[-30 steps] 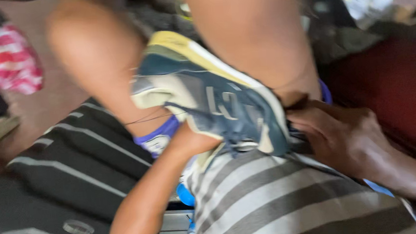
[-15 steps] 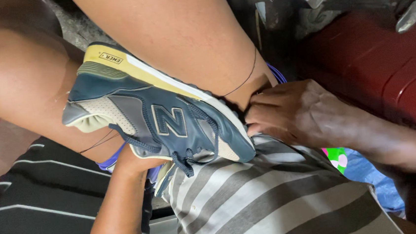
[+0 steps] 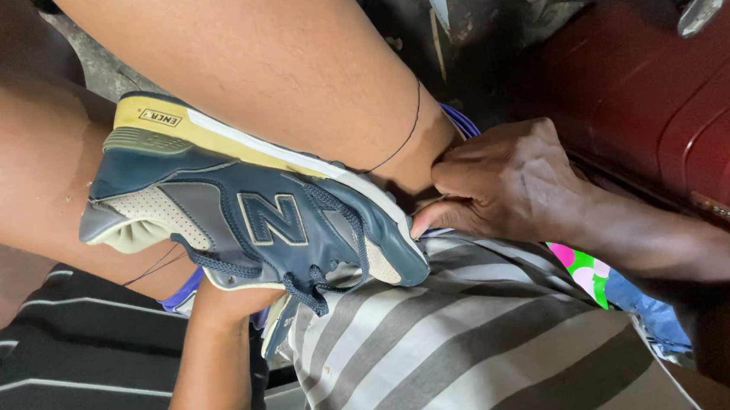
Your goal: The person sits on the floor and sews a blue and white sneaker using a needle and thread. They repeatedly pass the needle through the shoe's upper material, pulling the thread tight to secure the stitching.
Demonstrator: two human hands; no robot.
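Sneaker (image 3: 253, 222) wedged between legs, right hand (image 3: 502, 185) alongside.

Grey-and-white striped shorts (image 3: 480, 343) worn; arms left bare, no sleeves; thin black thread (image 3: 403, 137) tied round leg.

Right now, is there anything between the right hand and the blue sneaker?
Nothing visible does. The right hand, fingers curled, sits right at the toe of the sneaker, with no object in the gap. The left hand is mostly hidden under the sneaker, so its grip cannot be told.
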